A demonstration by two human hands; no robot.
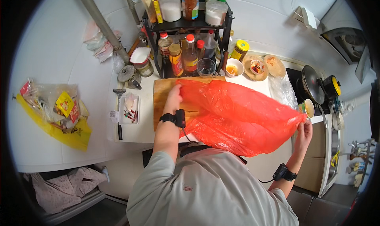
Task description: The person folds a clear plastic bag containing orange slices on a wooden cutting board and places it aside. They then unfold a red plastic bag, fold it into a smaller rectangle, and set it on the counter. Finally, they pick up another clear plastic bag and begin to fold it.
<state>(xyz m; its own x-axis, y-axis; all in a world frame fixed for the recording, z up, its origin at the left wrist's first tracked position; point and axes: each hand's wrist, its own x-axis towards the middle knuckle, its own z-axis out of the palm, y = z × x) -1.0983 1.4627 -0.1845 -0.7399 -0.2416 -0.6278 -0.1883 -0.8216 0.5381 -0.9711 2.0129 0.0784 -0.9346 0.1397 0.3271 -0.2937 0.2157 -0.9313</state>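
Observation:
A large red plastic bag (237, 113) is stretched between my hands, over a wooden cutting board (161, 107) and past the counter's front edge. My left hand (175, 93) is at the bag's left end, above the board; its fingers are partly hidden behind the plastic. My right hand (305, 130) pinches the bag's right end near the counter's right side, close to a paper cup (308, 108). The bag covers much of the board.
Left of the board lie a white tray (135, 101) with dried chillies and a long-handled scraper (119, 116). Behind stands a black rack (190, 25) with bottles and jars. Bowls and plates (274, 66) stand back right, near a wok (313, 83) on the stove. A filled bag (63, 107) hangs left.

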